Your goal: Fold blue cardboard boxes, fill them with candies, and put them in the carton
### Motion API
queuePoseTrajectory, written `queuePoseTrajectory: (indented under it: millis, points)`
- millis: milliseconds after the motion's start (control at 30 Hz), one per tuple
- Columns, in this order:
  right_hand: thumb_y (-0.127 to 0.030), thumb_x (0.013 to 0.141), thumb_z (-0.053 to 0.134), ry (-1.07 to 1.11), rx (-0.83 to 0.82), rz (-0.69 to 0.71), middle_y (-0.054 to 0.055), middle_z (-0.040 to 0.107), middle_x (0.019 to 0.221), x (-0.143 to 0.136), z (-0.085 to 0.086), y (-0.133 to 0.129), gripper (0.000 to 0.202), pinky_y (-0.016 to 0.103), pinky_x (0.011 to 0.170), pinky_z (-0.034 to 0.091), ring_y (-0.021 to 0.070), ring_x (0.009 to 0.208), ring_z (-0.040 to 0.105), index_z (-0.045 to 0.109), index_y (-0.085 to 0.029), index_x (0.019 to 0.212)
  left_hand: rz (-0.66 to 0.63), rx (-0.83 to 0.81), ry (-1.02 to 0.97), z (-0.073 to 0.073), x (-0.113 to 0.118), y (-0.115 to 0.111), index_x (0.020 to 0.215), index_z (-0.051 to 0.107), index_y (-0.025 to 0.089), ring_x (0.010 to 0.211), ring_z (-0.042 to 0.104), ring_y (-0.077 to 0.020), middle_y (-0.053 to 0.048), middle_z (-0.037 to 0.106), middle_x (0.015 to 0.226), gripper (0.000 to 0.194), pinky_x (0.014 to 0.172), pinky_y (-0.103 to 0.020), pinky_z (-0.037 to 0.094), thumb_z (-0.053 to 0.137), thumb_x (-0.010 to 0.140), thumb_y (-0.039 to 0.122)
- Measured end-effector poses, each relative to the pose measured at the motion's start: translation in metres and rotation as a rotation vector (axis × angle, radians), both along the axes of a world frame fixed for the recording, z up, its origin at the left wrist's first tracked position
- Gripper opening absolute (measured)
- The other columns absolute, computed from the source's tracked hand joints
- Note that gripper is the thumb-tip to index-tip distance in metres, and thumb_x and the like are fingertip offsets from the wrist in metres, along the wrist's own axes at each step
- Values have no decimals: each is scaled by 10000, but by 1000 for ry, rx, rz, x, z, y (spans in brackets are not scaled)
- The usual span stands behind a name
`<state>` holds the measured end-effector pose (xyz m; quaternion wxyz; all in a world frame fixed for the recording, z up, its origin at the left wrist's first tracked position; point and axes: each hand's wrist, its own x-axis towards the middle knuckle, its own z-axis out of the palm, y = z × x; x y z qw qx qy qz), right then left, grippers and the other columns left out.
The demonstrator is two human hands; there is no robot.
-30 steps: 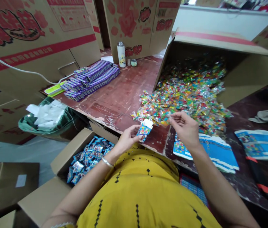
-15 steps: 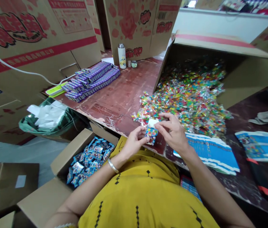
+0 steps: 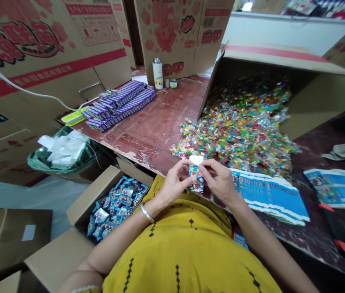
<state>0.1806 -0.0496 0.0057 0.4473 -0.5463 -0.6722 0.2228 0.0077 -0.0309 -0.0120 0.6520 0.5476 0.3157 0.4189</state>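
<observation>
l hand [image 3: 175, 184]: grips small box [image 3: 196, 174] | r hand [image 3: 219, 179]: holds its top, prob. to steady | sweets [image 3: 239, 130] nr, prob. for reach

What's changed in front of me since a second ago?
The right hand moved left from the wrapped candies to the small blue box, now gripping its upper edge. The left hand, still holding it, shifted slightly right. The purple packs stayed put.
</observation>
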Motion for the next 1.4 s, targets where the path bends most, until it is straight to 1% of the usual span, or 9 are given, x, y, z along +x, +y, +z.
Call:
queuePoseTrajectory:
  millis: [133,367,500,700,967,1067,1167,1267,1400]
  points:
    - [-340,890,570,-34,36,-22,59,670,966,-1,0,4,171,346,787,506,209,827,632,610,-233,763,-3,-13,-28,-3,3,-1,1104,538,202,926,563,-162,-40,591,1010,387,775,-244,482,718,771,279]
    - [-385,816,684,446,-56,36,29,669,882,-7,1,10,243,337,785,532,196,846,657,535,-246,948,60,-46,-117,-3,6,-2,1099,443,233,833,575,-117,-1,559,948,432,691,-202,489,721,768,233]
    - [-449,777,709,407,-152,120,31,647,830,-3,7,13,273,312,721,528,182,777,626,572,-215,755,95,5,-19,1,5,-4,1097,447,234,902,582,-136,-15,558,993,423,722,-215,502,713,770,215]
    - [-411,701,783,391,-293,115,23,664,766,8,12,22,258,308,684,516,179,723,619,660,-192,758,106,125,107,5,1,-6,1205,459,251,1005,581,-175,-52,558,1086,448,847,-287,517,657,810,176]
    - [-408,800,694,257,-202,83,24,648,732,8,15,23,241,312,649,507,178,690,605,641,-198,695,23,131,107,9,-1,-5,1320,471,265,978,578,-188,-66,583,1124,511,799,-282,510,623,838,193]
    - [-402,825,667,97,-140,175,55,656,1000,6,18,9,214,340,749,534,217,893,636,652,-231,953,37,99,50,8,-4,0,1224,539,233,986,574,-189,-68,597,1117,406,808,-274,494,642,831,217]
    - [-375,672,807,-146,-97,286,88,513,1342,4,16,-1,755,446,987,465,297,1219,506,457,-275,1333,62,35,-44,3,-6,6,1168,535,208,911,590,-169,-53,610,1019,392,783,-262,490,681,807,251]
    - [-318,679,796,-295,29,236,104,436,1422,-2,8,-4,840,493,1110,340,306,1339,380,366,-263,1398,27,8,-84,2,-8,10,1162,518,195,895,597,-164,-51,610,995,427,799,-268,487,705,786,275]
    - [-353,669,807,-313,17,273,109,400,1458,-11,-1,-4,957,494,1110,359,306,1350,378,269,-257,1455,-107,59,87,10,-36,18,1169,504,193,868,603,-161,-54,617,999,433,785,-280,486,690,792,298]
